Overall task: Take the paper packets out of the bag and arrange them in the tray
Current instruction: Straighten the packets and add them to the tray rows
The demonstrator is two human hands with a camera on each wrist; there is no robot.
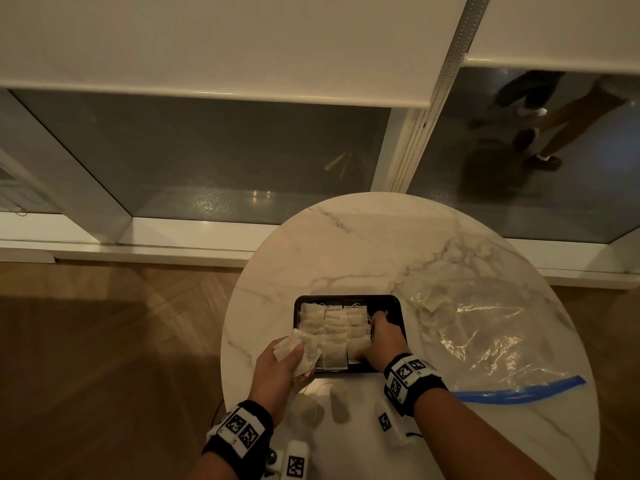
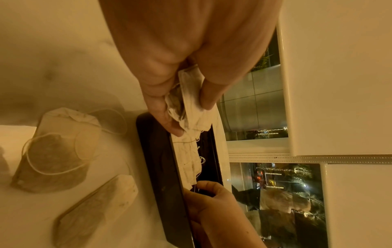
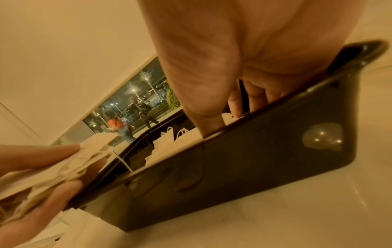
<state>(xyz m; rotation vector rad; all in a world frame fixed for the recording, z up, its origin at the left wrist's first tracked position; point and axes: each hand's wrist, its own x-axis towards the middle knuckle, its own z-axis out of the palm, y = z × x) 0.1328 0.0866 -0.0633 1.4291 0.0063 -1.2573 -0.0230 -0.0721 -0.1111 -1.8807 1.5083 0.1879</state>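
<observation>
A black tray (image 1: pixel 394 306) sits on the marble table, with rows of white paper packets (image 1: pixel 334 329) laid in it. My left hand (image 1: pixel 289 358) hovers at the tray's near left corner and grips a crumpled bunch of packets (image 1: pixel 301 344); in the left wrist view, thumb and fingers pinch this bunch (image 2: pixel 191 100). My right hand (image 1: pixel 375 336) reaches into the tray's right side, thumb (image 3: pixel 203 120) and spread fingers pressing down on the packets there. The clear bag (image 1: pixel 485 341) with a blue zip strip lies flat to the right of the tray.
Two loose packets (image 1: pixel 311 407) (image 1: pixel 337 401) lie on the table between the tray and my wrists. The round table's (image 1: pixel 363 244) edge drops off just left of the tray. A window and a sill stand behind the table.
</observation>
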